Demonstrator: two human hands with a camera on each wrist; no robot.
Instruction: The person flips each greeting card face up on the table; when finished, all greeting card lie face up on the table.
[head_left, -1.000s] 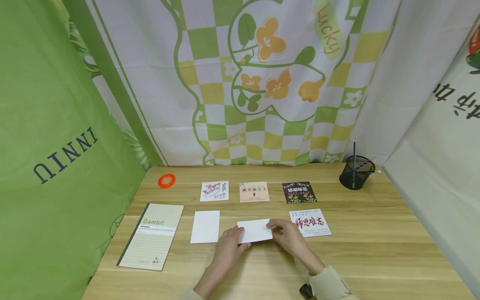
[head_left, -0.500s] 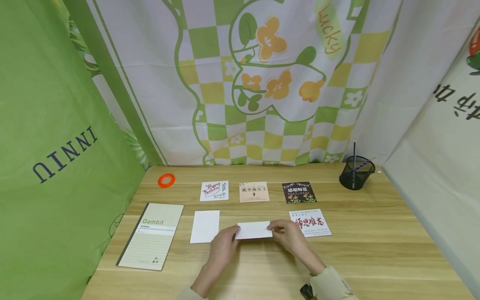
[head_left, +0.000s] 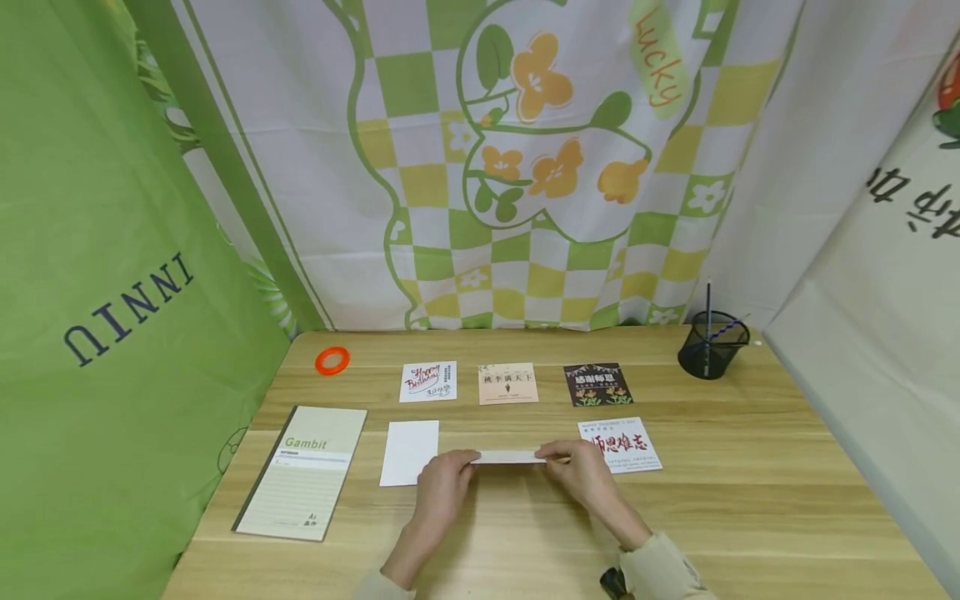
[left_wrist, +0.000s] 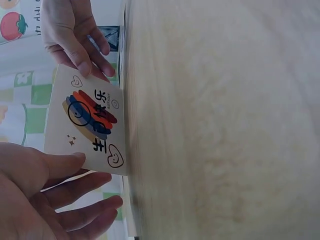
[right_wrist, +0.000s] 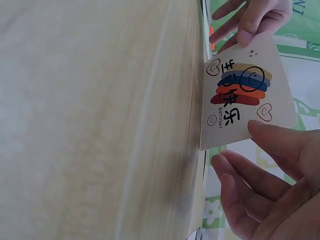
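Both hands hold a square greeting card by its two side edges. It stands almost upright, so the head view catches little more than a thin white strip. On the left, my left hand pinches one edge between thumb and fingers; my right hand pinches the opposite edge. The left wrist view shows the printed face of the card, with coloured stripes, hearts and dark lettering. That same card appears in the right wrist view, its lower edge at or close to the tabletop; contact is unclear.
A blank white card lies beside the left hand, and a red-lettered card behind the right. Three printed cards, including a black one, form a back row. Around them are a notebook, an orange ring and a mesh pen cup.
The held card has tipped from lying nearly flat to nearly upright, its white side narrowing to a strip. My left hand has shifted slightly left and its grip has moved up the edge.
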